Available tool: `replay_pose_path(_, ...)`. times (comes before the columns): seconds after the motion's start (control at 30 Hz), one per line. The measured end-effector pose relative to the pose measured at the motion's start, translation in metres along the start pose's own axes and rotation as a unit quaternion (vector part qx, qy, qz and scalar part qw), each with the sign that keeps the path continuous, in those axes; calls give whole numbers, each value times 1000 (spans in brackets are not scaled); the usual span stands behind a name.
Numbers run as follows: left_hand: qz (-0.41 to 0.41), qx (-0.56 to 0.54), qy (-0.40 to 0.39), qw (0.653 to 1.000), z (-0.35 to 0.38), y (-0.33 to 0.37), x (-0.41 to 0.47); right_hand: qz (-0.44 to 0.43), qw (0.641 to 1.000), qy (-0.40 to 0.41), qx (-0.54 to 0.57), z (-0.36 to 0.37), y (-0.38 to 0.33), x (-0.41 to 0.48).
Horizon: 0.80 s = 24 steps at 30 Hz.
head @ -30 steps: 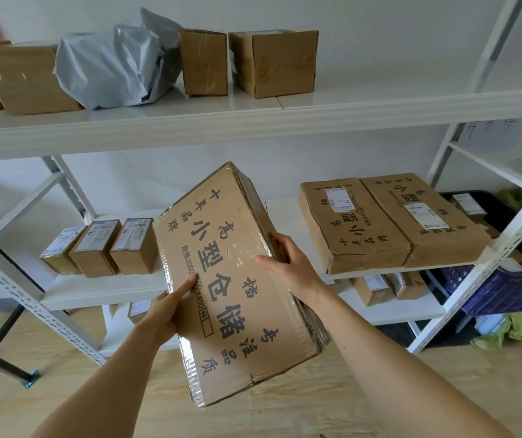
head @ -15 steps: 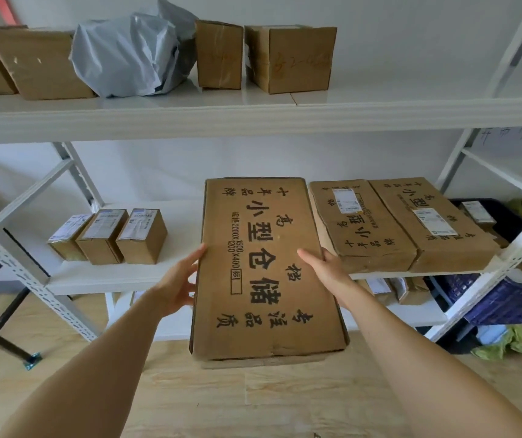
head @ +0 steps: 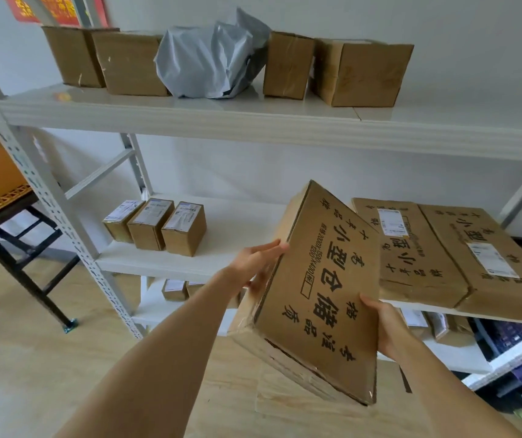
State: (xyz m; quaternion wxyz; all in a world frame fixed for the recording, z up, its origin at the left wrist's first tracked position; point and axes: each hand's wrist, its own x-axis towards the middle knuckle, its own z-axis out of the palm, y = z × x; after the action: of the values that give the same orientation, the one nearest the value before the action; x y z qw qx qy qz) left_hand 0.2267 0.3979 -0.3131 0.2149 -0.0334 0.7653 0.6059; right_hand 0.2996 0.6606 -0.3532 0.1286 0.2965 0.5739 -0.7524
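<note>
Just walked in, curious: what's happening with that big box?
A person holds a printed cardboard box, tilted, before a white rack. The left hand presses flat against its left side; the right hand grips its near right edge. It is not lying flat on the middle shelf, where two similar boxes sit to its right.

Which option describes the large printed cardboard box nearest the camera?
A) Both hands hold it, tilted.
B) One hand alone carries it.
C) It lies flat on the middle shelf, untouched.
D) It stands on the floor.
A: the left hand presses on the left side of the printed box and the right hand grips its right edge, with the box tilted in front of the middle shelf.
</note>
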Motion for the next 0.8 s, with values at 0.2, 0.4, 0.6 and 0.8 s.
replay_pose_path(0.2,-16,-6,17,1000,11,0,6,7,1000,-4,-5,-7,2,7)
replay_pose_path(0.4,-47,-89,-4,995,-3,-31,12,-8,999,2,-51,-2,-15,29)
replay_pose_path(0.6,-63,-179,96,977,-36,-58,28,-18,995,-7,-100,33,-32,71)
replay_pose_path(0.8,-91,-158,134,974,-91,-69,72,-25,994,-14,-107,100,-40,122)
